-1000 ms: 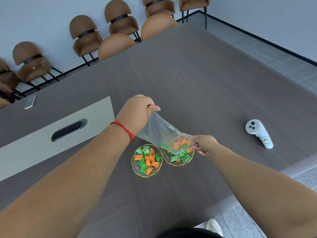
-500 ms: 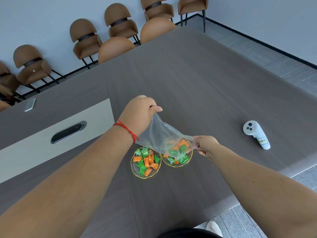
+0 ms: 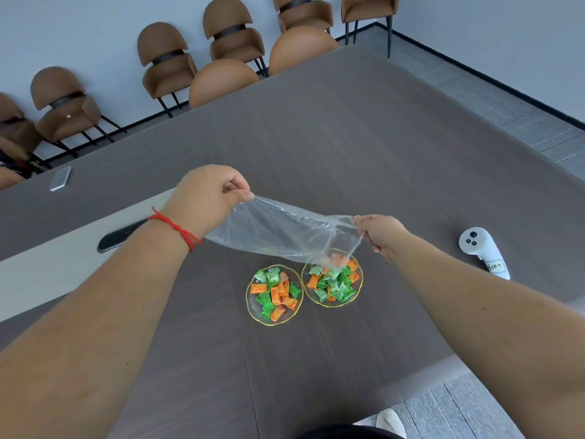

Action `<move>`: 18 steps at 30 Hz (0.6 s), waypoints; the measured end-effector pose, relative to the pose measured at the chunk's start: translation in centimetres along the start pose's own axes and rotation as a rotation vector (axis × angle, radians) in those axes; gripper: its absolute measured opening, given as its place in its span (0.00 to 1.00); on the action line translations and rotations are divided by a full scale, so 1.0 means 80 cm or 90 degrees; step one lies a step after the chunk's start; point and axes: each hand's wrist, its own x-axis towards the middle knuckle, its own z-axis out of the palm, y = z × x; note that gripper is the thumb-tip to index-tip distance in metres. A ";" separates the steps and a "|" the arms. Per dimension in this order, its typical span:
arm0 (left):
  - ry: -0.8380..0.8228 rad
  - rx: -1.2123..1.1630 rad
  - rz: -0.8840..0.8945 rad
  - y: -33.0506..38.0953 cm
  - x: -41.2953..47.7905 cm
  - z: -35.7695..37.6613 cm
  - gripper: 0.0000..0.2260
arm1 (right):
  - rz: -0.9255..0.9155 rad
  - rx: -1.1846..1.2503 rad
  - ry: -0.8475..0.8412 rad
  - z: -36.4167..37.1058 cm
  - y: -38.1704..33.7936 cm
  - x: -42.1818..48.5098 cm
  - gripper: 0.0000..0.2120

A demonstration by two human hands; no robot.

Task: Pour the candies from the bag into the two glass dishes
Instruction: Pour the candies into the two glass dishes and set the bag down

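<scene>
One view only, from the head, looking forward and steeply down over both forearms onto the table (image 3: 364,128). Wide-angle, with straight edges bowed. Close to the table's near edge, with floor below it at lower right. Far side of the table topped by a row of chairs (image 3: 164,61) against the wall, at the upper frame.

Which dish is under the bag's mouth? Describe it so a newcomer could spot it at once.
On the dark table, two gold-rimmed glass dishes of green and orange candies sit side by side near the front edge. It is the right dish, nearer the white controller. Unlike the left dish, it lies partly under the clear bag.
</scene>
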 end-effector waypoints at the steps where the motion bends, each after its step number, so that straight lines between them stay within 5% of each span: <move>1: 0.013 -0.006 -0.015 -0.008 -0.001 -0.005 0.05 | -0.025 -0.002 -0.005 0.002 -0.010 0.003 0.08; 9: 0.160 -0.091 -0.073 -0.075 -0.016 0.021 0.02 | -0.101 0.013 -0.001 0.033 -0.056 0.026 0.08; 13: 0.124 -0.109 -0.141 -0.122 -0.016 0.098 0.07 | -0.069 0.022 0.013 0.051 -0.038 0.054 0.05; 18: -0.045 -0.178 -0.221 -0.170 -0.010 0.204 0.18 | 0.008 0.017 0.007 0.077 0.004 0.104 0.10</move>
